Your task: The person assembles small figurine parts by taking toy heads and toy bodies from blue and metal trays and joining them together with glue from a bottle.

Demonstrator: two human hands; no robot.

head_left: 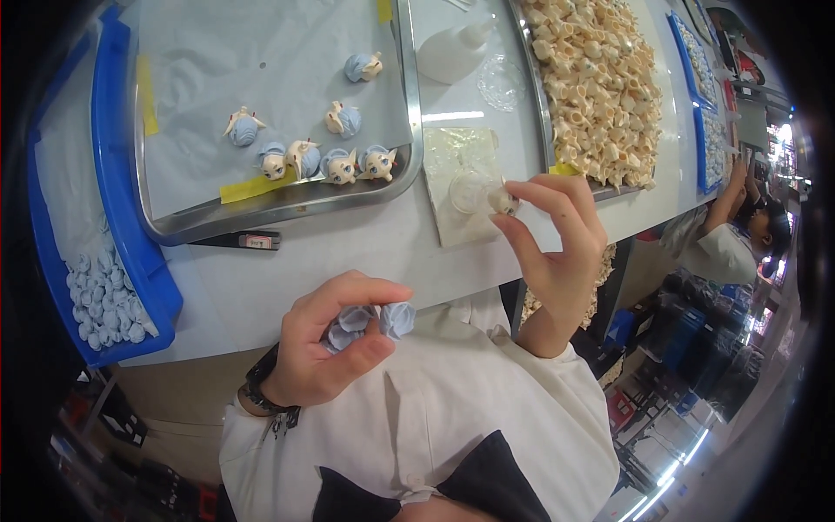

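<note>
My left hand is closed around light blue doll hair pieces. One cupped hair piece is pinched at the fingertips, and others are tucked in the palm. Between the thumb and fingers of my right hand is a small doll head, partly hidden by the fingertips. It is held at the right edge of a clear round dish, which rests on a pale square pad. Farther left, several assembled doll heads with blue hair sit on a paper-lined steel tray.
A blue bin at the left holds several loose blue hair pieces. Behind the pad are a white squeeze bottle and a clear dish. Beige doll parts heap a tray at right. A black-handled tool lies nearby. Another person works far right.
</note>
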